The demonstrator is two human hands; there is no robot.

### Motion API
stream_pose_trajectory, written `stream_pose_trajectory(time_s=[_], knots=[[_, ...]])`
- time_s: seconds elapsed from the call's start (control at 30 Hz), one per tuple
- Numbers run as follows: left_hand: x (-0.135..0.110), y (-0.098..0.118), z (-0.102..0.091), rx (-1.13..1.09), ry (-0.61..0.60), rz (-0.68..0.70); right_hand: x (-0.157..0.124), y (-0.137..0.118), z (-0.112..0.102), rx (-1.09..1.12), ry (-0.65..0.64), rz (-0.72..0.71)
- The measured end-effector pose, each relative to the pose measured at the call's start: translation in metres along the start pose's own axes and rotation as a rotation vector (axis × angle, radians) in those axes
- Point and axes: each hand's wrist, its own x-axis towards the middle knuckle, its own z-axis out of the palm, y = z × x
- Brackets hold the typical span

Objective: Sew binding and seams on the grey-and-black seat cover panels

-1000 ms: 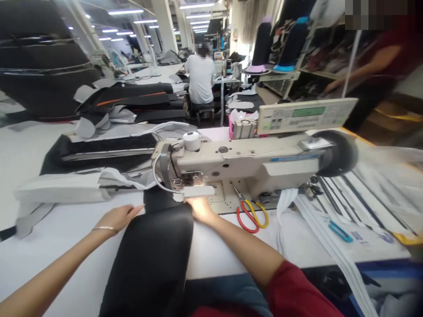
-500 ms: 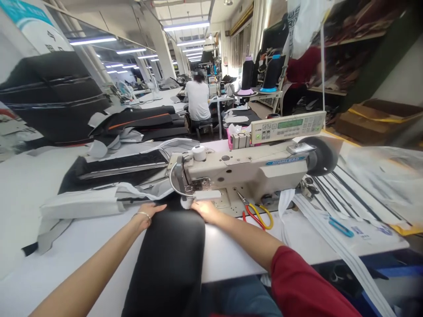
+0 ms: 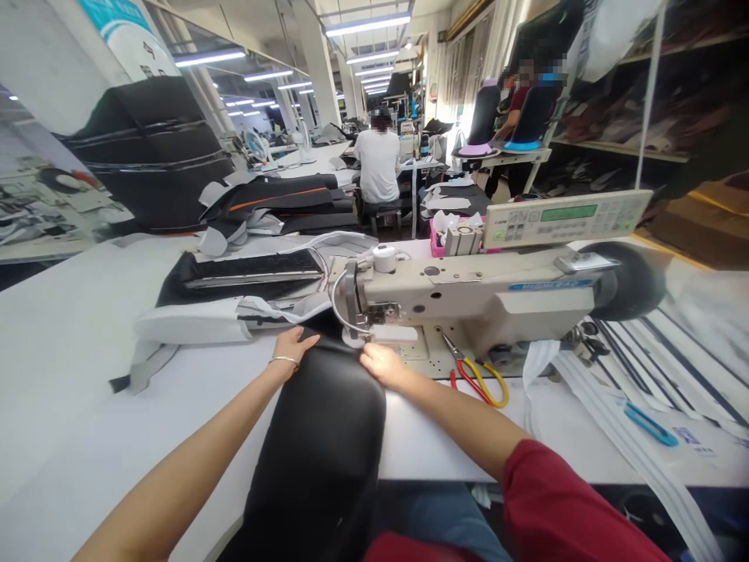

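A long panel of smooth black leather-like material [image 3: 328, 421] runs from my lap up to the needle area of a beige sewing machine [image 3: 462, 300]. My left hand [image 3: 289, 350], with a bracelet at the wrist, grips the panel's left edge, its thumb lying on top. At the far right edge, close beside the presser foot, my right hand [image 3: 381, 365] holds the material with curled fingers; the fingertips are partly hidden. Behind the needle, black and grey sewn pieces [image 3: 193, 324] lie on the white table. Red-and-yellow-handled pliers or snips [image 3: 477, 378] rest right of my right hand.
A control panel [image 3: 567, 220] stands above the machine. White webbing strips [image 3: 632, 453] hang over the table edge near a blue thread snipper [image 3: 651, 425]. Thread cones [image 3: 483, 121] stand behind. A person in white [image 3: 378, 164] sits further back; another stands near the shelves.
The view has swung left, shifting the scene rightward. My left hand has moved slightly forward and closer to the needle. The person near the shelves has moved behind the thread cones.
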Motion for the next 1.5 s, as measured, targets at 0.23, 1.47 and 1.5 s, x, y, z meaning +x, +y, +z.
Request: stream_pose_trajectory(time_s=[0.23, 1.47, 1.5], knots=[[-0.035, -0.012, -0.008, 0.675, 0.115, 0.387, 0.001, -0.019, 0.001, -0.258, 0.006, -0.189], [-0.032, 0.029, 0.083, 0.799, -0.081, 0.997, -0.013, -0.026, 0.018, -0.005, 0.088, 0.059], [-0.036, 0.031, 0.083, 0.834, -0.088, 1.0, -0.014, -0.028, 0.018, -0.008, 0.096, 0.047]])
